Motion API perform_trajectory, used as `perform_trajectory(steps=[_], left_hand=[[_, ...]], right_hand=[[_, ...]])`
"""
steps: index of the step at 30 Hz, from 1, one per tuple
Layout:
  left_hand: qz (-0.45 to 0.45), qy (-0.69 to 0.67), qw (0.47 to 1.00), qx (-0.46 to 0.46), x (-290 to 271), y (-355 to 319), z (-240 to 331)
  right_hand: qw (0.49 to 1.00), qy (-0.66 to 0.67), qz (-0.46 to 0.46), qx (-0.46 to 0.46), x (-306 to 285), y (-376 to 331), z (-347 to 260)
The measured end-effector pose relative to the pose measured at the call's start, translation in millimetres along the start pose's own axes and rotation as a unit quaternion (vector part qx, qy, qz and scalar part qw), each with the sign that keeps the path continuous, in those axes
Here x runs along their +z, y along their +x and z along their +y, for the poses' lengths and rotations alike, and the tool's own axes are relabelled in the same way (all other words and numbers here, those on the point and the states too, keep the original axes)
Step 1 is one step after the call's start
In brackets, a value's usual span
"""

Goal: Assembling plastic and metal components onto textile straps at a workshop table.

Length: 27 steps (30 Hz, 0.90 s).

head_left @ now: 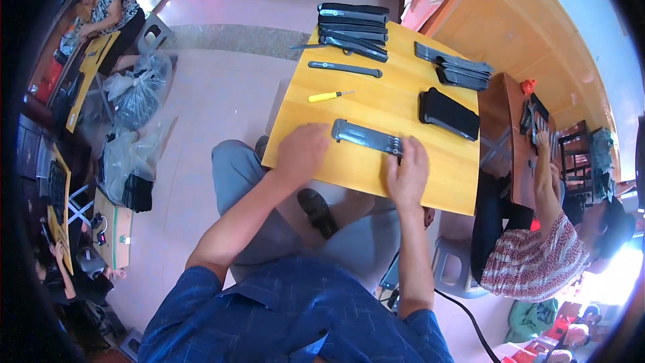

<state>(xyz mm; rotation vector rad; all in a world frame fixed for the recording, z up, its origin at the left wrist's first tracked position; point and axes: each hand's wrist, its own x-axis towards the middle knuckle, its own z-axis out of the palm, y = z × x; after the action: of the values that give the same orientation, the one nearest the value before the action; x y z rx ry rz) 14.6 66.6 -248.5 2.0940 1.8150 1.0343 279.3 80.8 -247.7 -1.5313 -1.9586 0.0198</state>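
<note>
A long grey-black flat part [366,137] lies across the near side of a yellow wooden table [376,104]. My left hand [302,151] rests palm down on the table just left of the part's end, fingers curled. My right hand [406,169] presses on the part's right end, fingers laid over it. A yellow-handled screwdriver [329,96] lies a little beyond the part. Farther back lies one single dark strip [345,68].
A stack of dark strips [353,27] stands at the table's far edge, another fanned pile [457,70] at the far right, and a black pad [449,113] beside it. A person [537,242] works at a brown table on the right. Plastic bags [134,94] lie on the floor left.
</note>
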Motion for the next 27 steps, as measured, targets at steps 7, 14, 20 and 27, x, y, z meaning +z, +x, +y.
perform_trajectory(steps=[7, 14, 20, 27], left_hand=[[-0.144, 0.054, 0.970, 0.189, 37, -16, 41], [-0.197, 0.054, 0.969, 0.142, 33, -8, 14], [-0.239, 0.105, 0.961, 0.092, 4, -8, -10], [-0.267, 0.106, 0.956, 0.065, 2, -1, -10]], right_hand=[[0.974, -0.024, -0.204, -0.095, 23, -11, -22], [0.959, -0.020, -0.267, -0.098, 17, -7, -10], [0.953, -0.026, -0.292, -0.078, 11, -4, -7], [0.957, -0.058, -0.285, -0.008, -2, -9, 14]])
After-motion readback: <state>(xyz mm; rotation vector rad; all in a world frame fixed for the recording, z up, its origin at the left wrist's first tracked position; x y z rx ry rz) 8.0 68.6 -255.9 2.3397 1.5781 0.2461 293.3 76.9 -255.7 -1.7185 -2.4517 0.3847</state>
